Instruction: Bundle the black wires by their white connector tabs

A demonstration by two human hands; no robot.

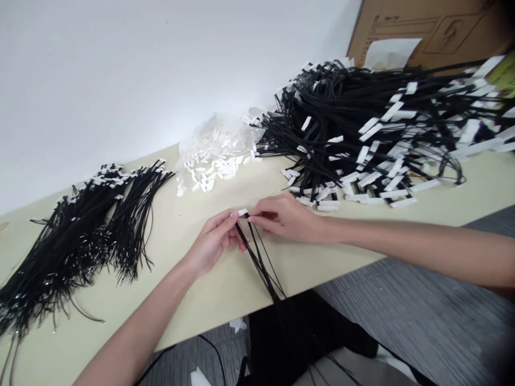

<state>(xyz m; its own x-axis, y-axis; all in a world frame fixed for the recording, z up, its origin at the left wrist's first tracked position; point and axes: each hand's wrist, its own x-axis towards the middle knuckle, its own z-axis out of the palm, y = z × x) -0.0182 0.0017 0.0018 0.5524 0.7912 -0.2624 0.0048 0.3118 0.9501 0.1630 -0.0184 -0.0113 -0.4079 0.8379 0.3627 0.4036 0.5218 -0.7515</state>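
Observation:
Over the table's front part, my left hand (211, 244) pinches a small white plastic connector (242, 212) between thumb and fingers. Several thin black cables (263, 271) hang from it, down past the table edge towards my lap. My right hand (287, 217) has thumb and forefinger closed at the connector's right end, where a short black piece shows. Its fingers seem to pinch a thin cable there, but the tips hide the exact grip. Beyond the hands, a clear plastic bag (217, 128) lies open with loose white connectors (213, 170) spilling from it.
Bundled black cables with white ends (80, 236) lie on the table's left. A large heap of black cables with white tags (341, 112) fills the back right. Behind it stands a cardboard box (446, 32). The pale table (193, 316) ends just before my lap.

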